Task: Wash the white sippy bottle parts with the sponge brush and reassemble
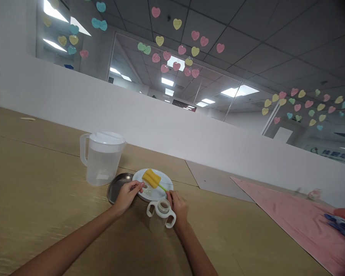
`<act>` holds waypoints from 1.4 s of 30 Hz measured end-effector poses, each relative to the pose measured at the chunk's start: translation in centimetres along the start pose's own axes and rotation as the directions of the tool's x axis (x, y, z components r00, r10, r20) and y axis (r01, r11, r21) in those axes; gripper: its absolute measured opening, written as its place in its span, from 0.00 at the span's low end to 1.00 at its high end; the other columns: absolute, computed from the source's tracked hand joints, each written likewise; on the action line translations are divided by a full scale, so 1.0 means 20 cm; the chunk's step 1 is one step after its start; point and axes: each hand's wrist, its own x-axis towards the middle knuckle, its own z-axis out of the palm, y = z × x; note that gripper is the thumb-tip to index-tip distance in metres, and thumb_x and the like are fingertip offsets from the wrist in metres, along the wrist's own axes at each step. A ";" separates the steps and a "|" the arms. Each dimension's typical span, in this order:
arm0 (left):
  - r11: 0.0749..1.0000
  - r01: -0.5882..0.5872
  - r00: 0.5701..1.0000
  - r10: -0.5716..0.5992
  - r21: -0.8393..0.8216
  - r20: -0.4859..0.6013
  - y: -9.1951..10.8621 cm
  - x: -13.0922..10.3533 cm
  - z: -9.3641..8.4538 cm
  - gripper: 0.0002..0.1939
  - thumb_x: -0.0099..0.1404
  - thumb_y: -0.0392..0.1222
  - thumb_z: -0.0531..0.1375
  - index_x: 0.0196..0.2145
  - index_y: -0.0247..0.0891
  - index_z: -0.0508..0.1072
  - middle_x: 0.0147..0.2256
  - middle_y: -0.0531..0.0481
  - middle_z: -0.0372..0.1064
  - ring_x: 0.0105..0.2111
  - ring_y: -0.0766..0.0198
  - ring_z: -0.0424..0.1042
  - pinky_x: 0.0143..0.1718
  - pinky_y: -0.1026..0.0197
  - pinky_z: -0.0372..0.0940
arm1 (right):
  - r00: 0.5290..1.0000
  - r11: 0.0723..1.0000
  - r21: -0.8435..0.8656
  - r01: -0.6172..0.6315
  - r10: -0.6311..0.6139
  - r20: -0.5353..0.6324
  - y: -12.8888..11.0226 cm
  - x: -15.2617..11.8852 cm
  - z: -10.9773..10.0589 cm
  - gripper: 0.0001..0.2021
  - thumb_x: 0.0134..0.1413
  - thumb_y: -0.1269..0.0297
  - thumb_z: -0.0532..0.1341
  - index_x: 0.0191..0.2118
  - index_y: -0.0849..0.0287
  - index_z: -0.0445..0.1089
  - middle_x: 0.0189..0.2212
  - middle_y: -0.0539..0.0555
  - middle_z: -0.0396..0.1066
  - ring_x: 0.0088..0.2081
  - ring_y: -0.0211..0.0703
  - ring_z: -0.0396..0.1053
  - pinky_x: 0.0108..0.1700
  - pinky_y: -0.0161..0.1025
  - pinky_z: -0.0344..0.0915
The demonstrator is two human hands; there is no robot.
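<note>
A big jug (103, 165) stands left of the white plate (167, 181), and a metal tray (112, 189) is just beside the plate. At the plate's left edge, my left hand (129, 195) is almost closed, but I can't tell if it holds anything. The yellow sponge (151, 178) is over the plate. A two-handled bottle (161, 213) is on my side of the plate. At its right edge, my right hand (178, 207) pinches the sponge's green stick (162, 187).
</note>
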 end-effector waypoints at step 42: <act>0.962 0.022 0.948 -0.105 -0.271 -0.299 0.04 0.06 -0.05 0.26 0.43 0.59 0.64 0.31 0.34 0.70 0.30 0.45 0.74 0.30 0.58 0.74 0.34 0.58 0.69 | 0.982 0.983 -0.056 0.177 -0.173 0.074 0.04 0.04 -0.06 0.14 0.60 0.64 0.54 0.26 0.60 0.72 0.16 0.49 0.65 0.19 0.33 0.61 0.25 0.33 0.50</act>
